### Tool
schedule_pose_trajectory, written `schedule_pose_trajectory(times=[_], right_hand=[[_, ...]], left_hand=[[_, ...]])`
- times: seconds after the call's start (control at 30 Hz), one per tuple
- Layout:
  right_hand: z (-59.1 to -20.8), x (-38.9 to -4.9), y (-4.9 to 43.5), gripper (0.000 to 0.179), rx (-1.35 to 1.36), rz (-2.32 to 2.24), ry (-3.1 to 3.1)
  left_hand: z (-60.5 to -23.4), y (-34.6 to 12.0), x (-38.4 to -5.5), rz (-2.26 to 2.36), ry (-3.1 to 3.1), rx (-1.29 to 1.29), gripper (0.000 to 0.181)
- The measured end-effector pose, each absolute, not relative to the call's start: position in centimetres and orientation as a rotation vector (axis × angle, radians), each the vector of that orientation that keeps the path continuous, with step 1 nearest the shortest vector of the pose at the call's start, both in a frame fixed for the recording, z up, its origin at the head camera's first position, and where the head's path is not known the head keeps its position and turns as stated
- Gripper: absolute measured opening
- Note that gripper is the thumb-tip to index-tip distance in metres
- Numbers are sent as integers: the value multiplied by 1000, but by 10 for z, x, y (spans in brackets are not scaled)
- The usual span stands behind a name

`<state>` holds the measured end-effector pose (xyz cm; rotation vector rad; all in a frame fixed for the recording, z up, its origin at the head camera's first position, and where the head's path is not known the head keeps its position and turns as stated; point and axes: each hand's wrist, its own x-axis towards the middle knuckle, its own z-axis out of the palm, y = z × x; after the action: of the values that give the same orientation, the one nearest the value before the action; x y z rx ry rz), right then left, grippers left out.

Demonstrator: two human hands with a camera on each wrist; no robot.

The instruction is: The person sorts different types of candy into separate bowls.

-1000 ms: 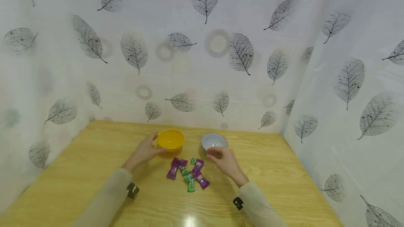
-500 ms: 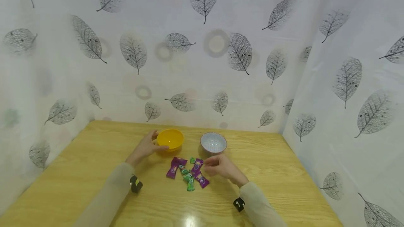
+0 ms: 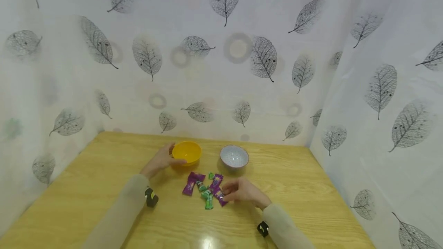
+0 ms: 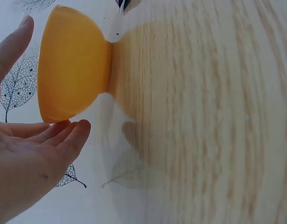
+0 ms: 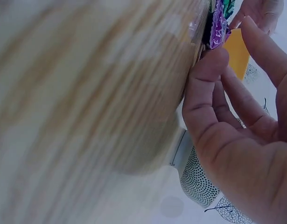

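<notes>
In the head view, a yellow bowl (image 3: 187, 152) stands on the table with my left hand (image 3: 162, 161) at its left side. The left wrist view shows fingertips (image 4: 77, 133) touching the bowl near its rim, fingers fairly straight, thumb held apart. My right hand (image 3: 245, 192) is over the right edge of a small candy pile, at a purple-wrapped candy (image 3: 219, 196). Its fingers are bent, with a gap between thumb and fingertips, in the right wrist view. More purple candies (image 3: 189, 186) and green-wrapped candies (image 3: 209, 202) lie in the pile.
A pale speckled bowl (image 3: 234, 156) with a reddish rim stands right of the yellow one, behind the candies. The wooden table (image 3: 297, 187) ends at a leaf-printed curtain (image 3: 221, 68) at the back and both sides.
My right hand has moved from the speckled bowl's front edge down toward me, to the purple candy at the right of the pile. The left hand stays at the yellow bowl.
</notes>
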<state>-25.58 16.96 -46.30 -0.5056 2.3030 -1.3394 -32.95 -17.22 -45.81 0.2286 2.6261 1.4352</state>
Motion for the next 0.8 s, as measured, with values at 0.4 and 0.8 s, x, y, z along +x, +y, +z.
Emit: schedule_pose_trajectory(times=[0.4,0.8], right_hand=[[-464,-253,164,20,-545,-1215,2381],[-465,-253,159,6,-499,-1161,2465]], left_hand=[[-457,-172,-331,1480,2578,228,110],[-457,-176,-327,1468,2573,271,110]])
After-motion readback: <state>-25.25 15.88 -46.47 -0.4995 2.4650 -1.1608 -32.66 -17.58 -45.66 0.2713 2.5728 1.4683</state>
